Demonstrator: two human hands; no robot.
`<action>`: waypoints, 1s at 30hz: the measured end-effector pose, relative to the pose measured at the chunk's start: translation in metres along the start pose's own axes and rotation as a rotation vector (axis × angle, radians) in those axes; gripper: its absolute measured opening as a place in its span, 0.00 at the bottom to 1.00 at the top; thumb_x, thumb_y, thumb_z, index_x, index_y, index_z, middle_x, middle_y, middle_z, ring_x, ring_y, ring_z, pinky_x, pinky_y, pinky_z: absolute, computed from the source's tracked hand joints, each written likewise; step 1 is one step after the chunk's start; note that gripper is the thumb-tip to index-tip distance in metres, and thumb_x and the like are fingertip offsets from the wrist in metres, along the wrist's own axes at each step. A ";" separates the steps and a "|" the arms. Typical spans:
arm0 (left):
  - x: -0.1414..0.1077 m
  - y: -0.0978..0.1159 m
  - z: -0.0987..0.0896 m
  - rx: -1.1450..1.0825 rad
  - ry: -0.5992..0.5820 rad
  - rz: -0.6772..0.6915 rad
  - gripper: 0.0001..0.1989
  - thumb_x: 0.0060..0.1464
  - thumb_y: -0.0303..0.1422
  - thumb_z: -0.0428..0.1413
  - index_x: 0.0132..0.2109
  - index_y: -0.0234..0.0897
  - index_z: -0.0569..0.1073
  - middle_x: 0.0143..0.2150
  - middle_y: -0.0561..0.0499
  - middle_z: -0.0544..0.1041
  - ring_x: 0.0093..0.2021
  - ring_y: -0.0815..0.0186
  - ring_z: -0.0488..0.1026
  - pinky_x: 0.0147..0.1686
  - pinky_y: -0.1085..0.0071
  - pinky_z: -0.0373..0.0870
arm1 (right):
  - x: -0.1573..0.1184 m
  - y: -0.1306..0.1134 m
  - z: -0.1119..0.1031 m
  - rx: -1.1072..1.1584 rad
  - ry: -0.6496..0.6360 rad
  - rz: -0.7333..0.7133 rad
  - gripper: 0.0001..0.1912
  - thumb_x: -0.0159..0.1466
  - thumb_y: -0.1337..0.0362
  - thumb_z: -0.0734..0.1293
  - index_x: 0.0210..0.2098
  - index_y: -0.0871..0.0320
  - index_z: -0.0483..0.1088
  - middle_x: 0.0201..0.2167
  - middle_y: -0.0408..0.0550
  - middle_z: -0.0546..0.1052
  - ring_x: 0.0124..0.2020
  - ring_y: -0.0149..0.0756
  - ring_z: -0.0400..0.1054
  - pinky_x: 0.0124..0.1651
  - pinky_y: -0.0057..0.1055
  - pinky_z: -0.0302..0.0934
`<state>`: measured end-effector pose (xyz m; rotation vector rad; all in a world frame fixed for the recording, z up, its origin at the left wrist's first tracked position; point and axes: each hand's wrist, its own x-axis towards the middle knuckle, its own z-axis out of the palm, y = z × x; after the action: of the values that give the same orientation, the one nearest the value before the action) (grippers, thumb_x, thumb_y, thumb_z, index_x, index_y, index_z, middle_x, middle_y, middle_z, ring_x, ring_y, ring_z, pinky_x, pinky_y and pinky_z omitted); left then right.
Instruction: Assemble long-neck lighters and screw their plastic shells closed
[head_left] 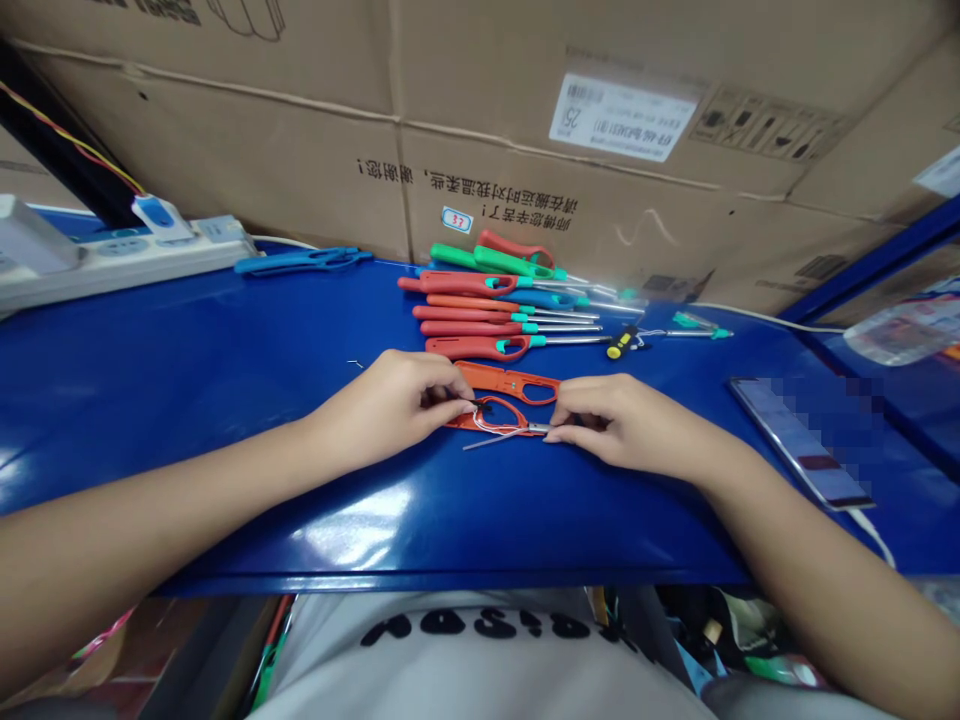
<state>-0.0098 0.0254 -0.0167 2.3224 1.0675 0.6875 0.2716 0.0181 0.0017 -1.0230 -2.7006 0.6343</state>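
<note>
An orange lighter shell half lies on the blue table, with thin white wires and a pale thin tube across it. My left hand is closed in a pinch on a small black part at the shell's left side. On the other side, my right hand pinches the metal tube at the shell's front end. The matching orange half lies just behind, open side up. Several finished-looking long-necked lighters, red, orange, green and blue, lie in a row farther back.
A cardboard box walls off the back of the blue table. At left are a power strip and a blue handle shell. A yellow-black small tool, a cabled phone and a clear plastic container sit at right.
</note>
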 end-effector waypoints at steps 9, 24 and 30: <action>-0.001 0.004 -0.002 0.000 0.003 -0.032 0.09 0.60 0.37 0.59 0.36 0.38 0.81 0.33 0.51 0.82 0.31 0.66 0.76 0.33 0.71 0.68 | 0.004 -0.005 0.001 -0.082 -0.003 0.115 0.07 0.67 0.64 0.67 0.33 0.59 0.70 0.31 0.46 0.75 0.31 0.33 0.66 0.34 0.29 0.55; -0.006 0.007 0.006 0.191 0.026 0.081 0.12 0.65 0.30 0.52 0.43 0.36 0.82 0.42 0.47 0.83 0.42 0.61 0.80 0.44 0.66 0.76 | 0.000 -0.002 -0.004 -0.026 -0.010 0.157 0.07 0.65 0.64 0.68 0.31 0.58 0.69 0.30 0.46 0.74 0.28 0.32 0.64 0.33 0.29 0.53; -0.017 0.021 0.005 0.616 -0.102 0.163 0.15 0.67 0.28 0.48 0.51 0.32 0.79 0.49 0.43 0.81 0.45 0.52 0.78 0.41 0.57 0.77 | 0.001 0.001 -0.003 -0.016 -0.007 0.156 0.07 0.65 0.64 0.69 0.31 0.59 0.70 0.30 0.46 0.74 0.28 0.32 0.63 0.32 0.29 0.53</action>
<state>-0.0049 -0.0007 -0.0116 2.9545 1.1712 0.3113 0.2723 0.0201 0.0042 -1.2470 -2.6542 0.6438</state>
